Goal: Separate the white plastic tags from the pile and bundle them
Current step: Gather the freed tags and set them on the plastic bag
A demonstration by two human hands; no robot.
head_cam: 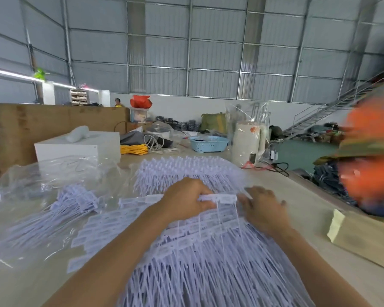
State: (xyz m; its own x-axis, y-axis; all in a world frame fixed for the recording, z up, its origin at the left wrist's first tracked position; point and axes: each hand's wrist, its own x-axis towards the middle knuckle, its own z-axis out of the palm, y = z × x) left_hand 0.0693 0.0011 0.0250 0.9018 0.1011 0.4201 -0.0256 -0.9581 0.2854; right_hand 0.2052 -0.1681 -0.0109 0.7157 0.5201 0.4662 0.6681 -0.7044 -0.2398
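On the bench [302, 196], mid-frame, we're lifting one strip of white plastic tags [217, 197] off the big pile [193, 251]. Left hand [185, 197] is pinching the strip's left end, fingers curled round it, so that grip is clenched on the tags. Right hand [263, 206] is blurred; its fingers are meeting the strip's right end, but we can't tell whether that grip is clenched on it or just touching. Thin tails are hanging down from the strip into the pile below.

Pile is spreading from the hands toward us, w/ a second fan of tags [186, 171] lying beyond the hands. A loose bunch of tags [75, 200] is sitting to the left on clear plastic wrap [42, 173], likely the sorted lot, tho we're only guessing.

Risks from here, as we're judging it:
- Tails are interlacing w/ neighbours, so pulling up fast could be dragging extra strips along or snapping a thin tail.
- If the right hand isn't really holding, the strip could be swinging down on one end & re-tangling.
- Plastic wrap is looking slick, so bundled tags set there could be sliding apart.
- Kettle [247, 142] & its cord [275, 168] are standing near the far edge of the pile; a wide sweep could be snagging them.
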